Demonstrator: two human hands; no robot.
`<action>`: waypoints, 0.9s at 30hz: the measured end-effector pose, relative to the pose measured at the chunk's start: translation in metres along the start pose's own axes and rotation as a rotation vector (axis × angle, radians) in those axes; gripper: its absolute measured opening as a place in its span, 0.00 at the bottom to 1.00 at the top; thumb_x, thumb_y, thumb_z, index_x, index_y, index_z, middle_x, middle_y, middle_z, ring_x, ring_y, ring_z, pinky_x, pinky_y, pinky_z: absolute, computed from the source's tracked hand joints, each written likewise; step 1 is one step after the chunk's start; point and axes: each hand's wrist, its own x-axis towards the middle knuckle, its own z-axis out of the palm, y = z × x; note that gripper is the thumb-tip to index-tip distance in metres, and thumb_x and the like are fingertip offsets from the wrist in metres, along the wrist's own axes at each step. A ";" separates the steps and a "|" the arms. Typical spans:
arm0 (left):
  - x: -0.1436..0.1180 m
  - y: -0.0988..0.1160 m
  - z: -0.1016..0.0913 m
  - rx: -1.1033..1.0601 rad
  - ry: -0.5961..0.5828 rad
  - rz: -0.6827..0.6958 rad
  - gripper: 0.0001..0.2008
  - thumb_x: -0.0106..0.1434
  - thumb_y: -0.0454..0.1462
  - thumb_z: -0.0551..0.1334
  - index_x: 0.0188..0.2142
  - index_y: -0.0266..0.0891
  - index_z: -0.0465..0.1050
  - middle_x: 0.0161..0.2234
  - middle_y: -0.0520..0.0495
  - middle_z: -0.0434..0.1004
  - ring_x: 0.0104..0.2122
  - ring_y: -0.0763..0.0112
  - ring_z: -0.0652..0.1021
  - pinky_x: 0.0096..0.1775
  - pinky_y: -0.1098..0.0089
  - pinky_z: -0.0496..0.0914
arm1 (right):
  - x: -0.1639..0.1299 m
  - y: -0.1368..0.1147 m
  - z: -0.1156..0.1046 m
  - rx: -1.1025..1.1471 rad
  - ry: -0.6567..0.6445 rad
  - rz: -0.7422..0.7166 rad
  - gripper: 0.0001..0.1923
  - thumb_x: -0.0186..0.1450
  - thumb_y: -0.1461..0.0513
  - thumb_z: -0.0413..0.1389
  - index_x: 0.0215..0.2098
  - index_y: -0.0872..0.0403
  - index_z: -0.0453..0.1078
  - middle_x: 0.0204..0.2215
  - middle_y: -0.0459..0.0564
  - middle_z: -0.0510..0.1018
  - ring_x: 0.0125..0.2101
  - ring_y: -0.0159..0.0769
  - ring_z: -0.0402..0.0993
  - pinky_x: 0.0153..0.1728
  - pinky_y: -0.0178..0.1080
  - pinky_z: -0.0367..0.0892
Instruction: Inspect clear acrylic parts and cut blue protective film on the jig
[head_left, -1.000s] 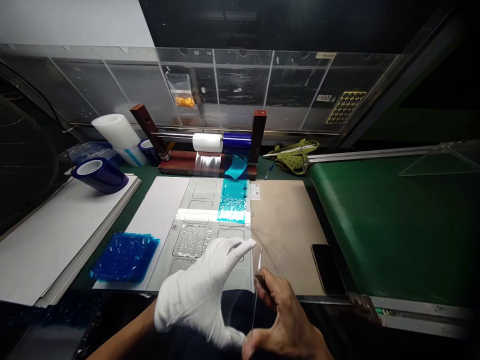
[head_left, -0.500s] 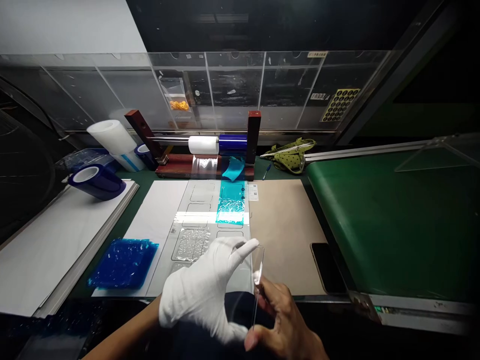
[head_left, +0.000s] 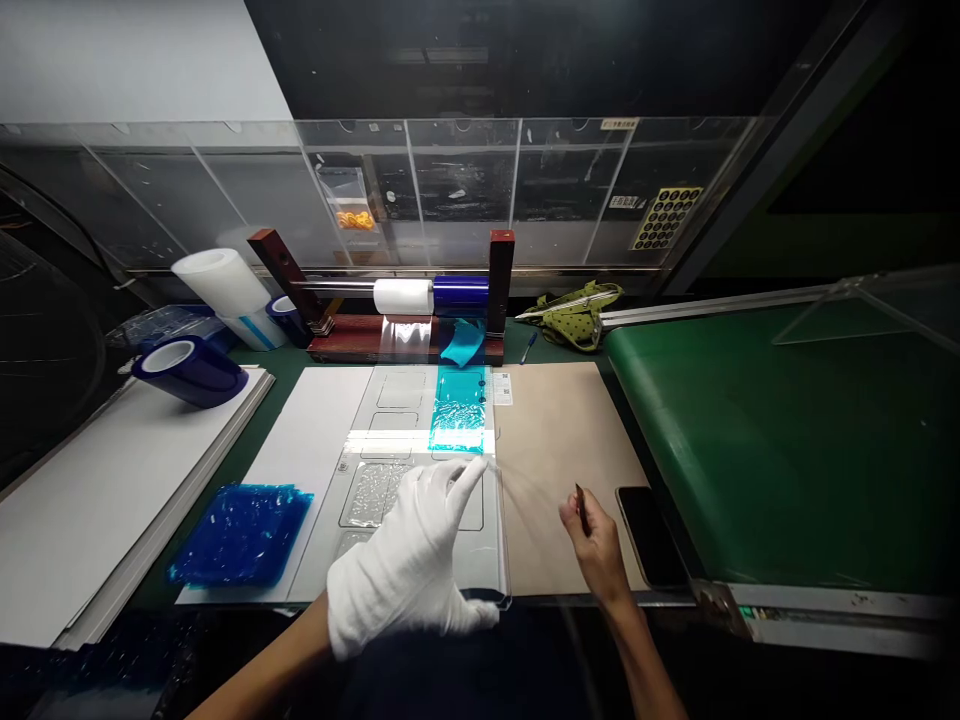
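My left hand (head_left: 409, 570), in a white glove, grips a clear panel (head_left: 487, 560) low over the near end of a clear jig plate (head_left: 397, 410) that has rectangular cut-outs. My bare right hand (head_left: 596, 545) is out to the right over the brown paper sheet (head_left: 555, 420). Its fingers are pinched on a thin dark sliver and a clear film (head_left: 529, 485). The film stretches faintly back from it to the panel's far corner. A teal film strip (head_left: 459, 410) lies on the jig plate beyond my left hand.
A stack of blue film pieces (head_left: 240, 530) lies left of the jig. A dark phone (head_left: 651, 535) lies just right of my right hand, beside the green conveyor belt (head_left: 780, 450). A tape stand (head_left: 405, 330) is at the back. A blue roll (head_left: 187, 368) rests on white boards.
The panel went from upright between both hands to low over the jig. My right hand let go of its edge and pulled away to the right, drawing clear film off it.
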 end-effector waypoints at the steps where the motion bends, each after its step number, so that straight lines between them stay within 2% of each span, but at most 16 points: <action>1: 0.000 0.000 0.002 0.022 0.013 -0.018 0.59 0.38 0.50 0.68 0.64 0.43 0.38 0.56 0.37 0.56 0.53 0.45 0.62 0.53 0.47 0.60 | 0.005 0.016 0.000 -0.108 0.015 0.029 0.14 0.65 0.51 0.47 0.28 0.52 0.59 0.19 0.40 0.61 0.20 0.30 0.59 0.23 0.34 0.59; 4: -0.001 0.002 0.006 0.077 0.044 -0.064 0.59 0.36 0.51 0.68 0.64 0.43 0.39 0.56 0.35 0.56 0.52 0.42 0.62 0.52 0.45 0.61 | 0.013 0.047 0.001 -0.224 0.053 0.038 0.13 0.62 0.52 0.50 0.29 0.53 0.65 0.25 0.47 0.70 0.25 0.36 0.67 0.27 0.39 0.64; 6: -0.003 0.004 0.008 0.095 0.060 -0.067 0.59 0.36 0.50 0.68 0.64 0.42 0.39 0.56 0.35 0.55 0.53 0.42 0.61 0.52 0.45 0.60 | 0.011 0.041 0.000 -0.203 0.071 -0.005 0.13 0.62 0.53 0.51 0.34 0.54 0.69 0.33 0.53 0.73 0.34 0.40 0.70 0.33 0.41 0.66; 8: -0.004 0.007 0.009 0.089 0.060 -0.046 0.59 0.36 0.49 0.68 0.64 0.42 0.39 0.57 0.35 0.55 0.54 0.44 0.61 0.54 0.46 0.58 | 0.004 0.012 -0.003 -0.112 0.062 -0.077 0.13 0.63 0.54 0.51 0.38 0.54 0.70 0.36 0.53 0.73 0.37 0.39 0.70 0.36 0.41 0.67; 12: -0.007 0.012 0.010 0.049 0.036 -0.024 0.60 0.36 0.49 0.69 0.64 0.44 0.37 0.57 0.37 0.55 0.53 0.44 0.61 0.53 0.45 0.59 | -0.012 -0.062 -0.007 0.162 -0.077 -0.251 0.07 0.62 0.57 0.57 0.31 0.53 0.72 0.27 0.46 0.70 0.28 0.32 0.66 0.30 0.35 0.64; 15: -0.007 0.012 0.011 0.033 0.033 -0.002 0.61 0.35 0.49 0.69 0.64 0.44 0.37 0.56 0.36 0.55 0.53 0.43 0.61 0.51 0.45 0.60 | -0.016 -0.090 -0.004 0.216 -0.120 -0.325 0.06 0.61 0.59 0.59 0.28 0.53 0.72 0.24 0.45 0.69 0.26 0.31 0.64 0.27 0.34 0.61; 20: -0.009 0.010 0.010 0.019 0.048 0.054 0.62 0.35 0.50 0.70 0.65 0.40 0.38 0.56 0.35 0.55 0.52 0.44 0.61 0.53 0.45 0.58 | -0.015 -0.098 0.001 0.164 -0.174 -0.328 0.10 0.62 0.58 0.57 0.25 0.53 0.69 0.24 0.46 0.70 0.28 0.32 0.66 0.29 0.35 0.61; 23: -0.010 0.011 0.007 0.021 0.058 0.030 0.62 0.34 0.50 0.70 0.65 0.40 0.38 0.55 0.35 0.55 0.51 0.44 0.62 0.52 0.46 0.60 | -0.020 -0.098 -0.008 0.181 -0.238 -0.324 0.14 0.65 0.54 0.53 0.24 0.53 0.65 0.24 0.45 0.68 0.28 0.33 0.65 0.31 0.37 0.62; 25: -0.010 0.010 0.007 0.043 0.089 -0.003 0.61 0.34 0.50 0.69 0.64 0.39 0.41 0.55 0.35 0.57 0.50 0.44 0.63 0.51 0.46 0.60 | -0.027 -0.089 -0.021 0.235 -0.283 -0.352 0.22 0.67 0.51 0.44 0.19 0.52 0.60 0.20 0.44 0.64 0.25 0.33 0.63 0.34 0.41 0.63; 27: -0.009 0.009 0.009 0.090 0.140 -0.062 0.59 0.35 0.51 0.69 0.63 0.37 0.44 0.53 0.34 0.60 0.49 0.44 0.65 0.50 0.47 0.61 | -0.036 -0.069 -0.034 0.104 -0.238 -0.340 0.26 0.68 0.49 0.40 0.16 0.51 0.57 0.17 0.45 0.64 0.25 0.36 0.64 0.39 0.47 0.63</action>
